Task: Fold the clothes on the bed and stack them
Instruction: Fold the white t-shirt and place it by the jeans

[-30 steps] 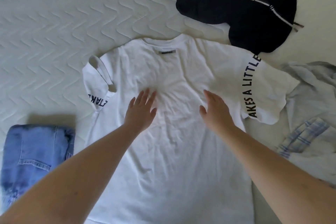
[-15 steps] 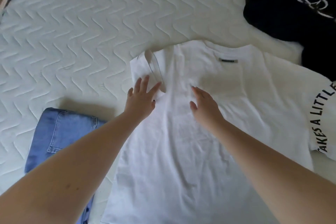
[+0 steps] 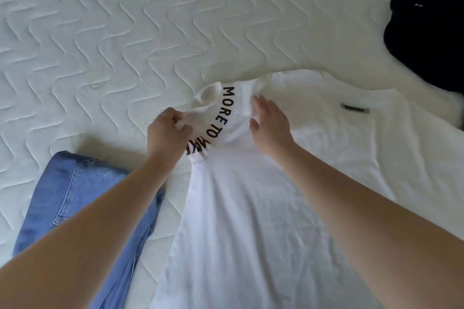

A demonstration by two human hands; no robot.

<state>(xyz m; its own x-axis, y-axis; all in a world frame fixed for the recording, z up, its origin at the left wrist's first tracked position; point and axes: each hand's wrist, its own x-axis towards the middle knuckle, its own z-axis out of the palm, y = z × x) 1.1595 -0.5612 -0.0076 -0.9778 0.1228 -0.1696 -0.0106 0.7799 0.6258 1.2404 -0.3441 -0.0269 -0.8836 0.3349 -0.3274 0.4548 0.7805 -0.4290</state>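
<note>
A white T-shirt (image 3: 263, 220) lies spread on the bed (image 3: 113, 32), its collar end pointing away from the person. The left hand (image 3: 167, 133) pinches the edge of the shirt's left sleeve (image 3: 226, 113), which is turned up so that black lettering shows. The right hand (image 3: 270, 128) rests flat, fingers straight, on the shirt just beside that sleeve. Folded jeans (image 3: 75, 195) lie left of the shirt, partly under the left forearm. A black garment (image 3: 426, 32) lies at the far right.
</note>
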